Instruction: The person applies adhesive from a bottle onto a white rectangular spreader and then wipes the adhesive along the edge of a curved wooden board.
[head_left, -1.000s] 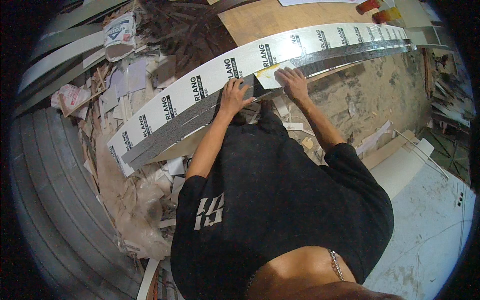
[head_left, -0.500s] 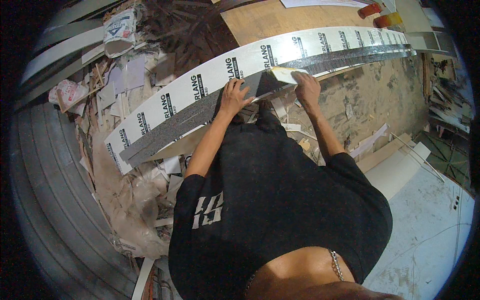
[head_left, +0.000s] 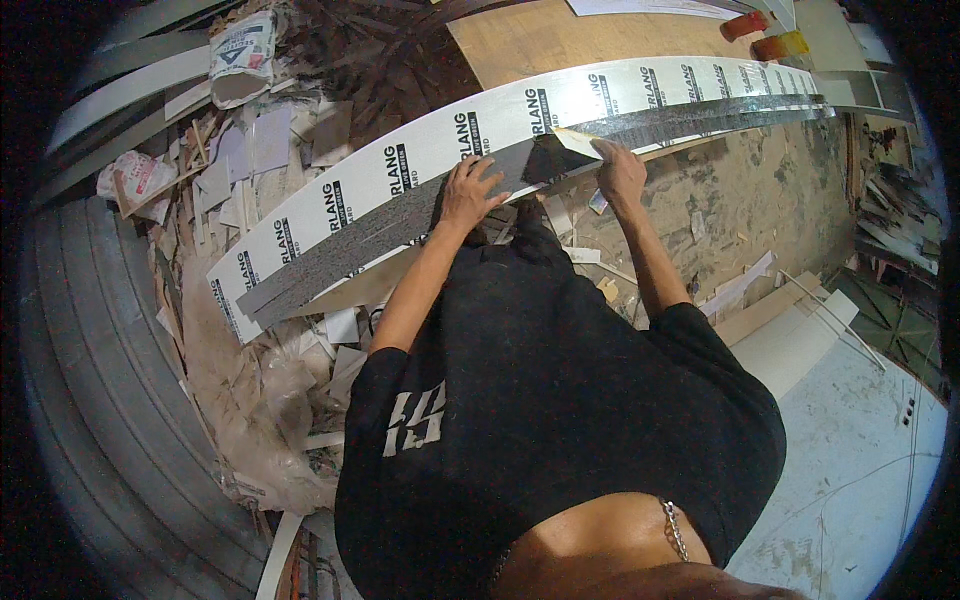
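A long, slightly curved white board point(head_left: 365, 180) with dark printing stretches across in front of me. Along its nearer side runs a dark grey strip point(head_left: 385, 216), speckled on the left and glossier toward the right. My left hand point(head_left: 470, 193) lies on this strip with its fingers spread, holding nothing. To its right, my right hand point(head_left: 622, 176) grips a flat, pale, yellowish-white piece point(head_left: 577, 142) by its right end. That piece is tilted over the strip, above a dark triangular patch; whether its edge touches is hard to tell.
Beyond the board lies a brown wooden sheet point(head_left: 540, 45) with red point(head_left: 744, 25) and yellow-orange point(head_left: 781, 45) containers near its right. Scraps and a torn white sack point(head_left: 242, 60) litter the left. Grey curved strips point(head_left: 110, 400) fill the left edge; a pale blue sheet point(head_left: 850, 470) lies lower right.
My right hand has shifted slightly to the right, and the pale piece is turned at a different angle, showing less of its face. My left hand stays almost in place.
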